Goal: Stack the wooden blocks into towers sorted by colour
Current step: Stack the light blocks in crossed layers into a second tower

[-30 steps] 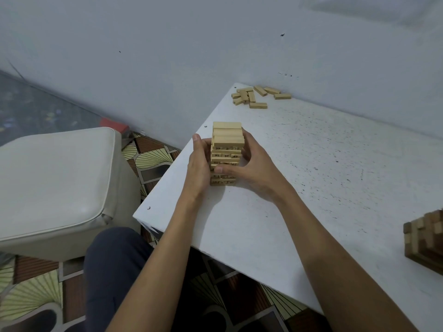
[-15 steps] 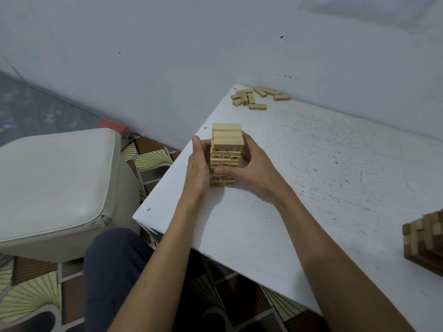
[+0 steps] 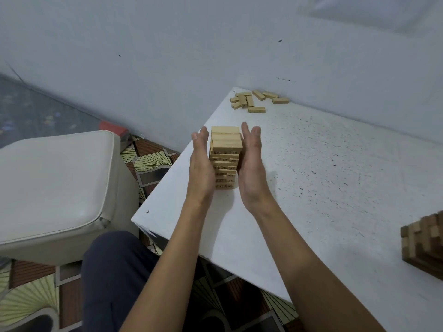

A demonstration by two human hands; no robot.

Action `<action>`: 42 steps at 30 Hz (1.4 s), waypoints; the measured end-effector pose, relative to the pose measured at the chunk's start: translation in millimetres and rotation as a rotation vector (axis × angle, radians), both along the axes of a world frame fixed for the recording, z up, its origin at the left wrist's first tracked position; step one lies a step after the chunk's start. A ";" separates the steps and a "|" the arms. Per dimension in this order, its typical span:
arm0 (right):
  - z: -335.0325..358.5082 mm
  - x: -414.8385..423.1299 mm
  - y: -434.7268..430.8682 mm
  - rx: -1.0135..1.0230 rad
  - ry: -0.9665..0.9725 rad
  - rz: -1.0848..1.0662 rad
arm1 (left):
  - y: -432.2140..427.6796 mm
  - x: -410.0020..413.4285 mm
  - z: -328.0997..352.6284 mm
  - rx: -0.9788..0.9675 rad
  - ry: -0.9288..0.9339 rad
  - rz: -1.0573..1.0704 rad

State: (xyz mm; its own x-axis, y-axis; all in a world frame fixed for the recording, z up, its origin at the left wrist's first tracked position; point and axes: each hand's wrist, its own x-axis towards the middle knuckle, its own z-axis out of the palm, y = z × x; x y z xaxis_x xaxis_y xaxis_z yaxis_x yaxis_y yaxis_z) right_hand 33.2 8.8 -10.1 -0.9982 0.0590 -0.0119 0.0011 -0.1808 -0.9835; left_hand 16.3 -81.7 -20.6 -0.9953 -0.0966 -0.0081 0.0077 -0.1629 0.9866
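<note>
Tall pale wooden block tower stands btwn flat, straight-fingered left hand & right hand, palms seemingly touching its sides.

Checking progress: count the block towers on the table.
2. A light tower stands between the left hand and right hand; a dark tower sits at the frame's right edge, partly cut off; more may lie beyond.

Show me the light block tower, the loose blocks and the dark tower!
light block tower (image 3: 225, 142): head view, on its top blocks.
loose blocks (image 3: 250, 101): head view, on a middle block of the pile.
dark tower (image 3: 424, 240): head view, on its near side.
</note>
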 end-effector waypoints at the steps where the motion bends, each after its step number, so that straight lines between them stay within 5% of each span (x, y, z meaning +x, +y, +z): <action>1: -0.4 0.9 -1.4 -0.015 -0.008 0.004 | 0.3 -0.6 -2.7 -0.002 -0.031 -0.007; 32: -16.0 -1.6 0.0 -0.043 -0.096 -0.005 | -11.0 -2.4 -16.7 -0.107 -0.027 -0.108; 42: 7.8 -44.2 57.1 0.148 -0.115 -0.159 | -42.0 -54.4 -0.6 -0.187 -0.035 -0.149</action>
